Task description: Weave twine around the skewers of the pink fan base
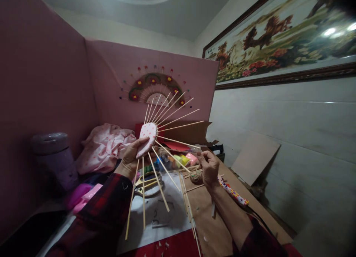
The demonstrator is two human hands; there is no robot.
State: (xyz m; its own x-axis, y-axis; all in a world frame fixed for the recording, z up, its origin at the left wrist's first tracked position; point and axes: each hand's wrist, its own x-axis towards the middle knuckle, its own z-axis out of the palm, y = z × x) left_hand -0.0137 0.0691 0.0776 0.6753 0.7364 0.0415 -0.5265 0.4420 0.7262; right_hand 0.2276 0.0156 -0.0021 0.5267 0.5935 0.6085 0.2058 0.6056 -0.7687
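In my left hand (129, 158) is a half-round piece covered in pink dotted cloth (148, 134), gripped by its flat side between thumb and fingers. Thin wooden sticks (178, 118) fan out from its curved edge, up, right and down towards me. My right hand (208, 167) is raised beside the stick tips, its thumb and fingers pinched together. What the pinch holds, if anything, is too small to make out. Just below and left of that hand lies a ball of brown twine (196, 176). Under the sticks, gold-handled scissors (148, 184) rest on a white sheet (167, 221).
A finished fan decoration (154, 84) is on the pink panel behind. Loose sticks (187, 201), bags of coloured clay (180, 160) and a flower-patterned glue gun (233, 192) lie on the table. At left stand a purple tumbler (55, 160) and crumpled pink cloth (104, 145).
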